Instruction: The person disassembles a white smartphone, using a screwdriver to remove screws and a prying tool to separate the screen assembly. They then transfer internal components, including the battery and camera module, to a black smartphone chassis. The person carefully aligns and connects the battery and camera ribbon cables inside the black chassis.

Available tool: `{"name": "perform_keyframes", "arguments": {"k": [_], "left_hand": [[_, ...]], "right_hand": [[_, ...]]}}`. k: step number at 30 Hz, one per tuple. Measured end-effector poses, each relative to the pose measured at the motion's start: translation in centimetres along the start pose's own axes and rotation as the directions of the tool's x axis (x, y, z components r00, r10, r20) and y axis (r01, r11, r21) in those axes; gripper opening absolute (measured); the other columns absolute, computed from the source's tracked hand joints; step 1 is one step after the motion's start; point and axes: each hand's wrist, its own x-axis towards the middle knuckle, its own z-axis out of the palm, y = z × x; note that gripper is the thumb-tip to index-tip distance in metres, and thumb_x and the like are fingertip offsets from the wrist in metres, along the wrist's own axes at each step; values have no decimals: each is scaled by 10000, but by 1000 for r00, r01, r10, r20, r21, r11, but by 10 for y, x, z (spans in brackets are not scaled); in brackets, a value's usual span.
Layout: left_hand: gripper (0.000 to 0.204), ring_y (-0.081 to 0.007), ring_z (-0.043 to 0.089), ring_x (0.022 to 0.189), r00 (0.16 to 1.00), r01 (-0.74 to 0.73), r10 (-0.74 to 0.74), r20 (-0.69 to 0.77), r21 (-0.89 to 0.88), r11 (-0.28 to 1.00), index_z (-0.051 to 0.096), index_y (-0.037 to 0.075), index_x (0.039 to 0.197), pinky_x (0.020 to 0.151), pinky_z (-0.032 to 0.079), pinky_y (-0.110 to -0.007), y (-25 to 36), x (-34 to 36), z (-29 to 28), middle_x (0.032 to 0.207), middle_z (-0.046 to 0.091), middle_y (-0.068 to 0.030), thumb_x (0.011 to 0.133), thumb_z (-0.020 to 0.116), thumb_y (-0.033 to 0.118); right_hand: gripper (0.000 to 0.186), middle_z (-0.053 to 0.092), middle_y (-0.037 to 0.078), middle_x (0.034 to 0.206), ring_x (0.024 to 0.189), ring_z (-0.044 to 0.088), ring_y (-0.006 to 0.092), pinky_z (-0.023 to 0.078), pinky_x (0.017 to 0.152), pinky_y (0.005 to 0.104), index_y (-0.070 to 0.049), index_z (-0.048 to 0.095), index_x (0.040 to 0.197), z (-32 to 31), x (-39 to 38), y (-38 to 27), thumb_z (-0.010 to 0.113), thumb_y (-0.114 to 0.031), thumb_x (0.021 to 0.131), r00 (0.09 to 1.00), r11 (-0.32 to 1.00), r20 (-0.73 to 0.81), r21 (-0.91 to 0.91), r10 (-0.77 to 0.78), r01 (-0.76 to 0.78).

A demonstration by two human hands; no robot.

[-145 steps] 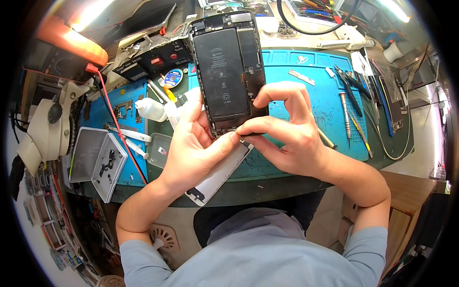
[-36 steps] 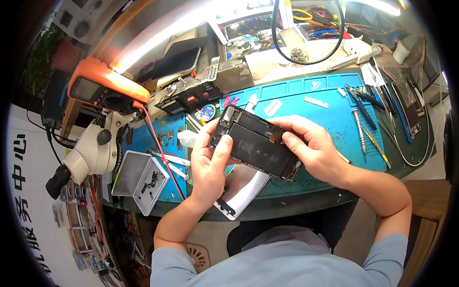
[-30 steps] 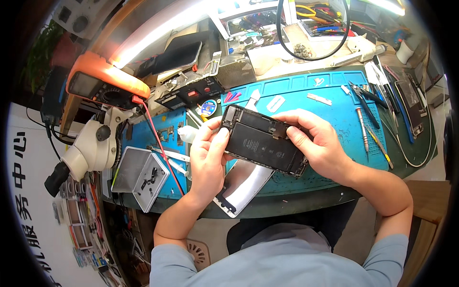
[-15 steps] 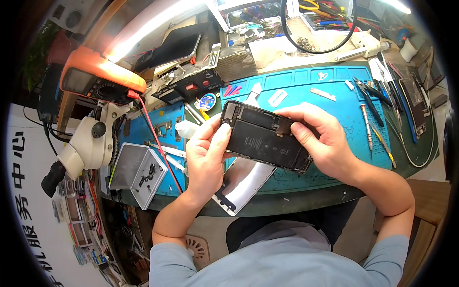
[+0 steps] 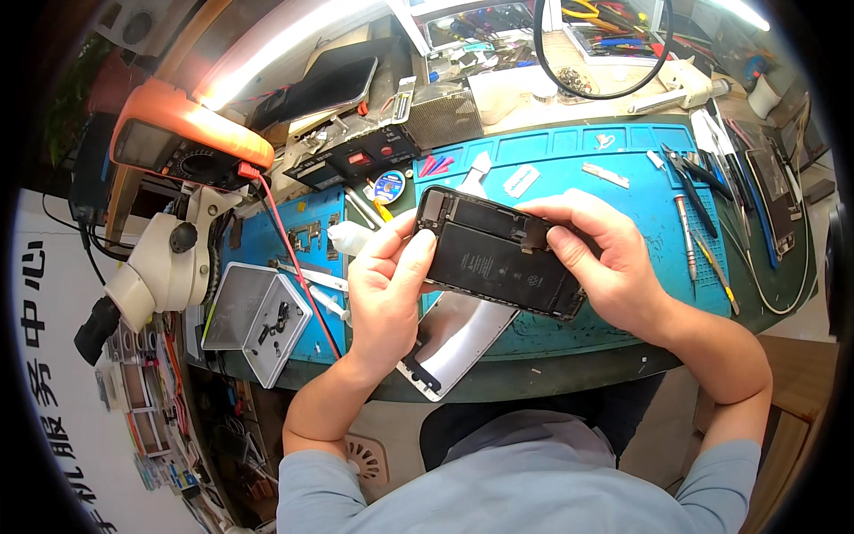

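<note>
Between my two hands is an opened smartphone body, its black battery and inner parts facing up, held tilted above the mat. My left hand grips its left end, thumb on the upper face. At the far right corner, my right hand pinches the edge, the thumb lying over the inner parts; the fingers beneath are hidden. Below the phone body a detached screen panel with a silvery back lies on the mat, partly covered. A white bottle stands just beyond my left hand.
A blue work mat covers the bench. Tweezers, pliers and screwdrivers lie at right. At left are a hinged case of small parts, an orange multimeter with a red lead, and a white microscope arm.
The phone body stays in both hands with almost the same grip. The whole view has shifted slightly, and the bench things appear a little to the right.
</note>
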Motion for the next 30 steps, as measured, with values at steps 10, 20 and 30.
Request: {"name": "perform_keyframes", "arguments": {"k": [10,20,30], "left_hand": [[343,-138,699,923,1000,5,-5,-1,-7,1000,517,-78,1322,783,601,-273,1,0,0,1090,694,-129,1012,523,68],[374,-149,706,902,999,48,-48,-10,-13,999,488,-77,1356,761,613,-298,2,0,3,1112,688,-131,1025,496,97],[519,-247,685,1035,994,88,-80,73,-116,989,419,-75,1407,847,599,-415,3,3,-1,1226,631,-179,1060,320,298]], "right_hand": [[245,649,112,974,899,615,198,493,826,302,5,655,1169,0,0,0,540,8,953,1000,1000,-1,-12,-3,3],[249,655,109,985,911,619,189,493,830,299,10,654,1176,-1,1,1,546,-9,953,1000,1000,-12,-9,10,-10],[249,665,74,1051,967,609,132,495,872,281,10,649,1195,-1,0,7,547,-43,974,984,969,-16,180,176,-171]]}}
